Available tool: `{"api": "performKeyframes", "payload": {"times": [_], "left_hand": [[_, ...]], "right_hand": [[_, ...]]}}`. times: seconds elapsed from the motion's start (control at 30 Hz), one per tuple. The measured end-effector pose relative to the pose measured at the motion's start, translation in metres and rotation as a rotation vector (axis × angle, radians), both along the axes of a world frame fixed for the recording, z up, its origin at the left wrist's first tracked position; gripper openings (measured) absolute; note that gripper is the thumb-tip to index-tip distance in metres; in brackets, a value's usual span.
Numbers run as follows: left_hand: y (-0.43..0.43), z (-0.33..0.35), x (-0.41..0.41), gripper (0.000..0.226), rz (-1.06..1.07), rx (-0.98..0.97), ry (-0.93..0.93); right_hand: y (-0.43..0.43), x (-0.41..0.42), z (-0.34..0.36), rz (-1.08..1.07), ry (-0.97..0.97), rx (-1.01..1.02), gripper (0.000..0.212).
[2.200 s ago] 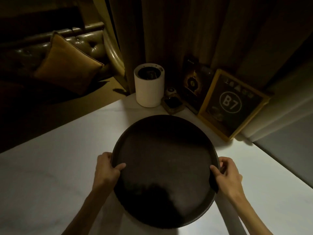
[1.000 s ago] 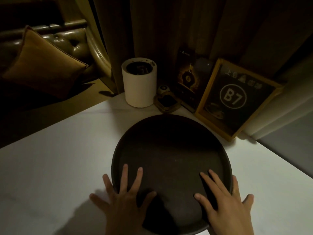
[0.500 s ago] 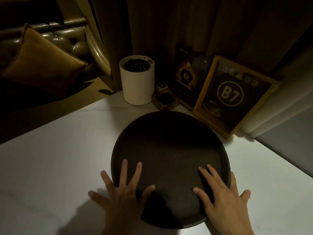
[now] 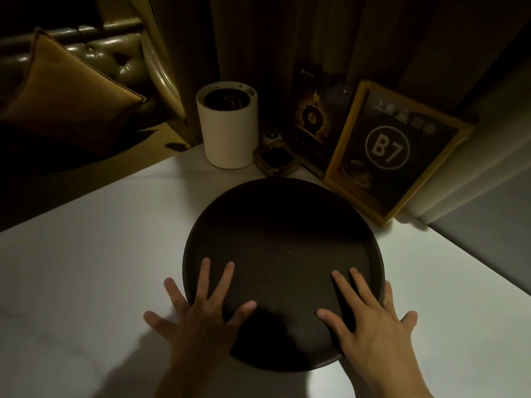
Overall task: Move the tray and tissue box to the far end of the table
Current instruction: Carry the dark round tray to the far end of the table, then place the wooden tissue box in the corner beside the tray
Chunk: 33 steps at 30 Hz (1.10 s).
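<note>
Two flat hands rest on a round dark tray at the far end of a white surface.

The tray (image 4: 283, 248) is empty, shallow-rimmed and matte brown. Beyond it stands a white cylinder (image 4: 228, 130) with a dark inside; its contents are too dim to tell. Beside that sit a small dark dish (image 4: 276, 160), a dark card (image 4: 314, 122) and a yellow-framed sign (image 4: 395, 152) marked B7, just beside the tray's far rim. The left hand (image 4: 201, 320) and right hand (image 4: 370, 326) lie open, fingers spread over the near rim, grasping nothing.
</note>
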<state>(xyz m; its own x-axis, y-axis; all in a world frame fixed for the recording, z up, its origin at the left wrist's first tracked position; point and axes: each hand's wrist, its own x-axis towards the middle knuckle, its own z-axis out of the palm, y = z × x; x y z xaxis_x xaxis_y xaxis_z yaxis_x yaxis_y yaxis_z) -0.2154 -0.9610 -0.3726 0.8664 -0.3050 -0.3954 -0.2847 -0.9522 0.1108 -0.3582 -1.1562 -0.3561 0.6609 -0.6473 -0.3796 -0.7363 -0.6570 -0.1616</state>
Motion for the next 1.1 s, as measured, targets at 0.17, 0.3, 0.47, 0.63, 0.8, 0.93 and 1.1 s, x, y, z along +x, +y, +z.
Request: {"api": "performKeyframes", "payload": {"times": [0.17,0.3,0.47,0.63,0.8,0.93,1.1], "left_hand": [[-0.003,0.005,-0.003,0.103,0.02,-0.008,0.006],[0.0,0.003,-0.004,0.095,0.013,-0.071,-0.013],[0.005,0.002,-0.01,0.085,0.024,-0.158,-0.067],[0.002,0.031,0.001,0.069,0.124,-0.219,0.126],[0.04,0.082,0.004,0.025,0.196,-0.452,0.186],[0.124,0.143,-0.05,0.009,0.215,-0.677,-0.187],[0.258,0.176,-0.142,0.015,0.592,-0.677,-0.093]], "right_hand": [[0.001,0.0,-0.004,0.015,0.0,-0.04,0.075],[0.003,-0.004,-0.004,0.032,-0.01,-0.064,0.071],[0.005,-0.007,0.0,0.068,-0.015,-0.078,0.07],[-0.008,-0.002,0.025,0.106,0.119,0.112,0.07],[-0.003,-0.012,0.078,0.172,0.131,0.164,0.063],[0.061,-0.033,0.138,0.223,-0.187,0.176,0.04],[0.189,-0.045,0.182,0.277,-0.321,0.51,0.026]]}}
